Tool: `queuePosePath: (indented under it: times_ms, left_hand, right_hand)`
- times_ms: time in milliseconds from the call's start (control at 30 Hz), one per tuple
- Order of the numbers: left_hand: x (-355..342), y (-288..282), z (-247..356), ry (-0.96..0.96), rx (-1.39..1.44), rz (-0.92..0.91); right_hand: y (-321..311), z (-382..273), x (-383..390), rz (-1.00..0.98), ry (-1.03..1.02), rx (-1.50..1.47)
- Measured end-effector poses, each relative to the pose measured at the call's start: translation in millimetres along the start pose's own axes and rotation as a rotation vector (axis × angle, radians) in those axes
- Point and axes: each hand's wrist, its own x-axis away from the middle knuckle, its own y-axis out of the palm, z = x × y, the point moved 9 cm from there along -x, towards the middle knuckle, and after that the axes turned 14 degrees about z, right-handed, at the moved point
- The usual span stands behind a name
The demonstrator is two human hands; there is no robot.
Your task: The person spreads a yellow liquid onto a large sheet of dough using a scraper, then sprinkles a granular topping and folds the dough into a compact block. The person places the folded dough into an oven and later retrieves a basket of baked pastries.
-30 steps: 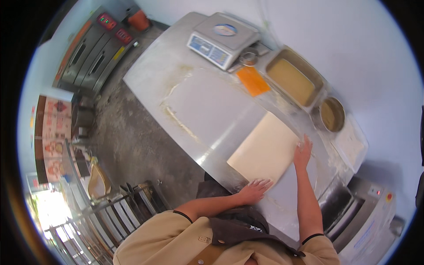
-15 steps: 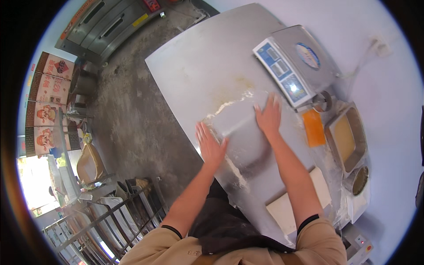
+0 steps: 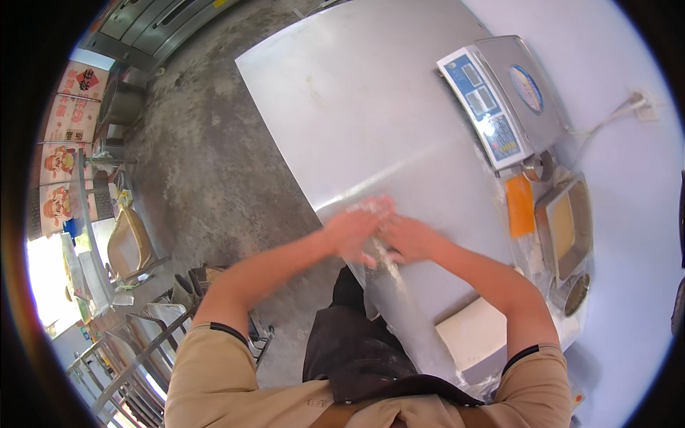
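On the metal worktable (image 3: 371,93), near its left edge, my two hands have met. My left hand (image 3: 353,232) is open, its thumb apart from the fingers, and blurred by motion. My right hand (image 3: 410,239) is also open, fingertips close to or touching the left hand's. Pale flour (image 3: 394,269) lies in a streak at and just below my hands. Fingers carry a white dusting. Whether any flour sits between the palms is hidden.
A digital scale (image 3: 492,107) stands at the right beside an orange dough scraper (image 3: 520,206). Near it are a metal pan (image 3: 548,235) with something pale yellow inside and a round tin (image 3: 576,294). A cream slab (image 3: 471,329) rests by my right arm. Racks (image 3: 135,371) stand at lower left.
Both hands, earlier spread apart flat on the table, have come together nearer me. The curved line of flour farther up has gone from that spot, leaving bare metal. The view has shifted.
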Motion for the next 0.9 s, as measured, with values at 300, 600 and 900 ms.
queuePosePath:
  times_ms: [300,600,900]
  left_hand:
    - [0,163,191,0.161,0.476,0.09]
    - [6,21,23,-0.253,-0.251,0.415]
    - [7,203,216,0.293,0.083,-0.062]
  right_hand:
    - [-2,-83,252,-0.041,0.458,-0.059]
    - [2,-150,308,0.026,0.49,0.147]
    - [53,-138,275,-0.439,0.484,0.269]
